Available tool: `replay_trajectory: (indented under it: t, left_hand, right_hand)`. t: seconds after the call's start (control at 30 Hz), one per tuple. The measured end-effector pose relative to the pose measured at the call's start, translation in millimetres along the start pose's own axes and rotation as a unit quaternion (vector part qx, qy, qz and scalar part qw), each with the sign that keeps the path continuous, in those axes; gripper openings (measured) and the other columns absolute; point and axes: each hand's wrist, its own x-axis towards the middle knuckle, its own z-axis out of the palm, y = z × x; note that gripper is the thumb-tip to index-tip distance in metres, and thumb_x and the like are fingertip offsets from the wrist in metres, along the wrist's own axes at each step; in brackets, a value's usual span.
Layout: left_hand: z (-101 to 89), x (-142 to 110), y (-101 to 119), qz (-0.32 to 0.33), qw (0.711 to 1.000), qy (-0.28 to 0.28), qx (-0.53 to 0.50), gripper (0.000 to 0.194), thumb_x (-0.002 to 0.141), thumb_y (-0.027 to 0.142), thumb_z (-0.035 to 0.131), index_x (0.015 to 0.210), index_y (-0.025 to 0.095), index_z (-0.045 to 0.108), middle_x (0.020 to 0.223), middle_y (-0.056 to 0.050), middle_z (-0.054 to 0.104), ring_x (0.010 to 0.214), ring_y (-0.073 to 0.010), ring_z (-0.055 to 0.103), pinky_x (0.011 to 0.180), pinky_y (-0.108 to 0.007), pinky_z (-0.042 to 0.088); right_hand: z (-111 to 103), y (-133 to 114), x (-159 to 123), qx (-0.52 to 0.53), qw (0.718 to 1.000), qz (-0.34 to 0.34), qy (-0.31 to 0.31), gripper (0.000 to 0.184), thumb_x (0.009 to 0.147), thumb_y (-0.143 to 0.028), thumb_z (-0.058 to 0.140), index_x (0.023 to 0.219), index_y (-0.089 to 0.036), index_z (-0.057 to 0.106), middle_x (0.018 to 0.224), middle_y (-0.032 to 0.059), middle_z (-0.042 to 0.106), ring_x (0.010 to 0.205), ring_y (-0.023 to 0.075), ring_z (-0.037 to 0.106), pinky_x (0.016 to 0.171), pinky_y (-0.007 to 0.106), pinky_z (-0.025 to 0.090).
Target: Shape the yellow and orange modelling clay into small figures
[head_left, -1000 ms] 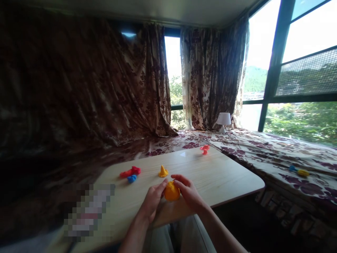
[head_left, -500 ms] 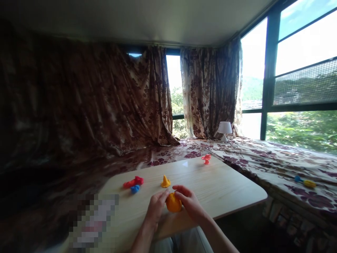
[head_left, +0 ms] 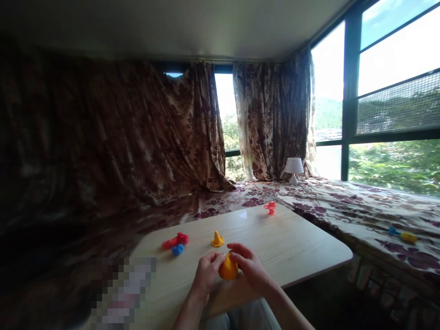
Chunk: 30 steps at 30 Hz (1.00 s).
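Between my two hands is a round orange-yellow ball of what looks like modelling clay, just above the table near its front edge. My left hand grips its left side, thumb at the top. On the other side my right hand pinches it with thumb and fingers curled over the top. Just beyond the hands stands a yellow cone with a wide base, like a small hat. To the left lie a red lump and a blue lump, close together.
A pink-red stemmed piece stands at the far edge of the pale wooden table. On the flowered cloth at right lie blue and yellow pieces. A white lamp stands in the far corner. A blurred-out patch covers the table's left front.
My left fingers have shifted slightly on the ball, the thumb now resting nearer its top. The whole view has tilted a little; the pieces on the table have kept their places.
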Motion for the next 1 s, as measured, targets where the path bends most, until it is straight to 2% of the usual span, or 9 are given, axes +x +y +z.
replay_trajectory:
  t: [0.13,0.37,0.57,0.77,0.9,1.0]
  left_hand:
    - [1.0,0.7,-0.4,0.001,1.0,-0.001,-0.002,0.031,0.06,0.045,0.068,0.062,0.014,0.065,0.056,0.001,0.059,0.057,-0.0123,0.05,0.056,-0.023,0.036]
    - [-0.4,-0.2,-0.3,-0.009,0.999,0.0,-0.045,0.037,0.056,0.048,0.071,0.064,0.013,0.065,0.058,-0.001,0.06,0.06,-0.0133,0.053,0.056,-0.023,0.039]
    - [-1.9,-4.5,3.6,-0.019,0.998,-0.032,-0.044,0.034,0.056,0.046,0.073,0.06,0.012,0.068,0.055,-0.001,0.061,0.057,-0.0116,0.051,0.057,-0.022,0.039]
    - [-2.8,-0.9,-0.2,-0.012,0.998,0.013,-0.065,0.035,0.053,0.044,0.075,0.064,0.012,0.07,0.056,-0.002,0.064,0.06,-0.0141,0.055,0.061,-0.024,0.042]
    - [-4.3,-0.9,-2.2,-0.02,0.999,-0.009,-0.05,0.04,0.056,0.05,0.072,0.064,0.011,0.071,0.056,-0.004,0.064,0.06,-0.0158,0.056,0.061,-0.026,0.043]
    - [-3.5,-2.1,-0.3,-0.025,0.999,-0.035,-0.028,0.038,0.055,0.046,0.074,0.065,0.01,0.071,0.055,-0.004,0.064,0.059,-0.0156,0.057,0.06,-0.026,0.043]
  right_hand:
    - [-0.5,1.4,1.2,0.003,1.0,0.0,0.001,0.026,0.066,-0.028,0.072,0.09,-0.019,0.068,0.078,-0.0007,0.064,0.072,0.014,0.058,0.065,0.024,0.043]
    - [0.6,2.3,2.2,0.012,1.0,0.004,0.013,0.032,0.069,-0.035,0.069,0.096,-0.018,0.065,0.076,0.0,0.063,0.071,0.0143,0.057,0.066,0.025,0.044]
    - [1.3,0.7,3.0,0.008,1.0,-0.011,0.017,0.035,0.062,-0.032,0.074,0.093,-0.018,0.066,0.07,-0.0015,0.06,0.066,0.0125,0.054,0.062,0.024,0.042]
    - [1.2,-0.1,1.9,0.013,1.0,0.015,0.001,0.034,0.067,-0.033,0.07,0.098,-0.019,0.064,0.071,-0.0019,0.06,0.065,0.0124,0.054,0.062,0.025,0.042]
    - [0.4,0.5,2.1,0.01,1.0,0.001,0.002,0.036,0.062,-0.025,0.073,0.096,-0.018,0.065,0.068,-0.003,0.06,0.064,0.0115,0.053,0.062,0.024,0.041]
    - [1.5,-2.2,0.9,0.004,1.0,-0.007,0.005,0.036,0.061,-0.027,0.074,0.095,-0.018,0.065,0.068,-0.003,0.06,0.064,0.0114,0.053,0.062,0.023,0.04]
